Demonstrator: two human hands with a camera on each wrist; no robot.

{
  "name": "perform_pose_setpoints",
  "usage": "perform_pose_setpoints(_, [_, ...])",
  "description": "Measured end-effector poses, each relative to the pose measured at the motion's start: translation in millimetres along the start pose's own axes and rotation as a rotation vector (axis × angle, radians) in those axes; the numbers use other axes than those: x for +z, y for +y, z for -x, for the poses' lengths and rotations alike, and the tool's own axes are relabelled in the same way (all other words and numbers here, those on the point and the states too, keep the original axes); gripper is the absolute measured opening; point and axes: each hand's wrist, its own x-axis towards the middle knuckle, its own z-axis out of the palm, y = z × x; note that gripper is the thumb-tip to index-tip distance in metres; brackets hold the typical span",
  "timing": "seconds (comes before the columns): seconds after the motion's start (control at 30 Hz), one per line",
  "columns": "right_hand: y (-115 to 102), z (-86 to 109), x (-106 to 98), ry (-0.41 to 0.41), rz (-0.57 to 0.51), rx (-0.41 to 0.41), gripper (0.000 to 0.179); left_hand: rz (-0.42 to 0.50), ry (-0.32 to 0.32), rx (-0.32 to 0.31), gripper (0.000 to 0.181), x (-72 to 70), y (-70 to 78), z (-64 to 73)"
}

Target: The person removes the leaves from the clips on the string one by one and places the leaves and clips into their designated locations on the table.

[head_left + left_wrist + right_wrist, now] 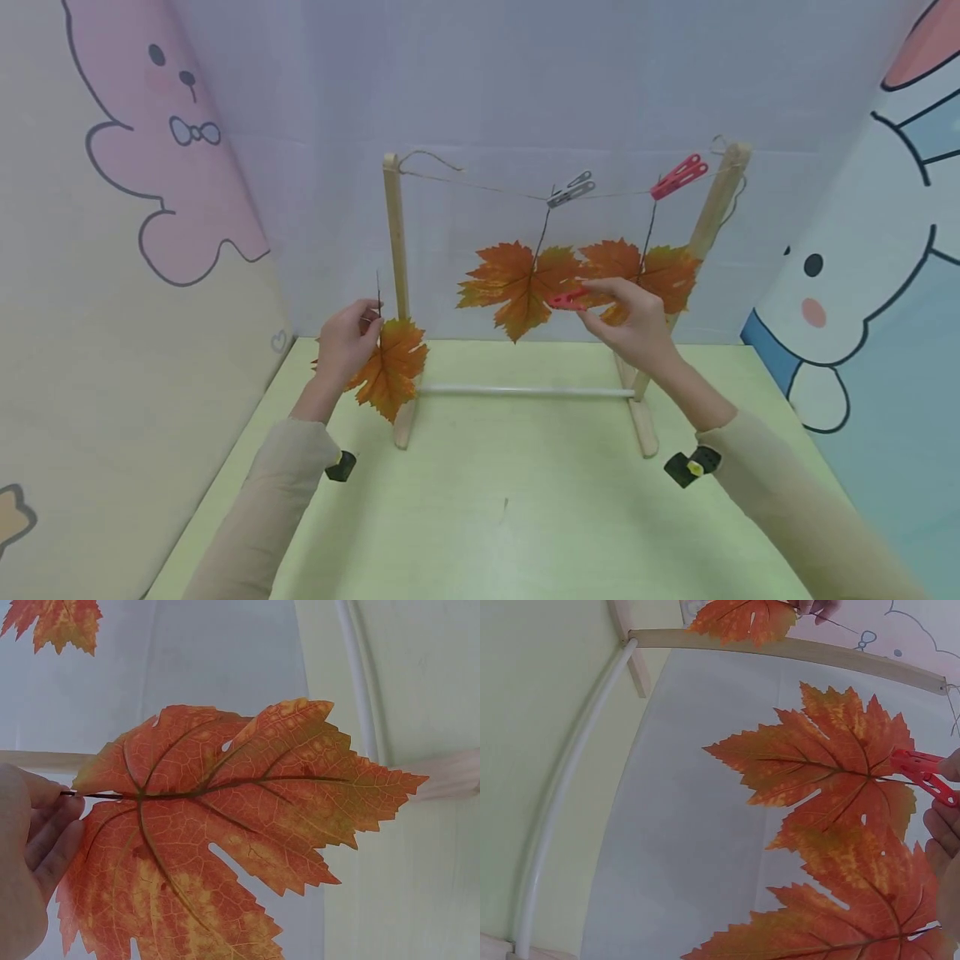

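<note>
My left hand [347, 337] pinches the dark stem of an orange maple leaf [225, 787] near the left post, with the blade hanging below the fingers. In my right hand [636, 325] a red clothespin [567, 299] is held between thumb and fingers, in front of the hanging leaves. The middle leaf [517, 283] hangs by its stem from a grey clothespin [572, 190] on the string [480, 187]. To its right, another leaf [671, 275] hangs from a second red clothespin [678, 177], partly hidden by my right hand.
A wooden frame carries the string between its left post [395, 233] and right post [720, 200]. A white rod [525, 390] joins the posts low down. The frame stands on a pale green table [487, 517], with cartoon-printed walls on both sides.
</note>
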Motion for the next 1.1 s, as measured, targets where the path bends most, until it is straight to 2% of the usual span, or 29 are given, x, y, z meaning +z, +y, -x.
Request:
perform_pose_setpoints(0.2, [4.1, 21.1, -3.9, -0.020, 0.019, 0.087, 0.034, -0.016, -0.024, -0.043, 0.020, 0.3, -8.9, 12.1])
perform_pose_setpoints(0.47, [-17.1, 38.4, -6.4, 0.002, 0.014, 0.157, 0.032, -0.038, -0.063, -0.081, 0.021, 2.3, -19.3, 25.9])
perform_pose_setpoints(0.7, [23.4, 70.4, 5.5, 0.014, 0.031, 0.180, 0.037, -0.026, -0.084, -0.091, 0.021, 7.1, -28.6, 33.5])
perform_pose_setpoints(0.77, [29.1, 76.8, 7.4, 0.011, 0.042, 0.193, 0.037, -0.020, -0.094, -0.100, 0.021, 8.1, -30.7, 35.7])
perform_pose_setpoints(0.93, [30.1, 87.6, 10.1, 0.013, 0.020, 0.246, 0.034, 0.009, -0.146, -0.126, 0.020, 8.8, -35.4, 41.3])
perform_pose_setpoints(1.1, [12.4, 88.4, 9.2, 0.012, 0.013, 0.287, 0.032, 0.028, -0.206, -0.164, 0.019, 9.0, -39.8, 45.5])
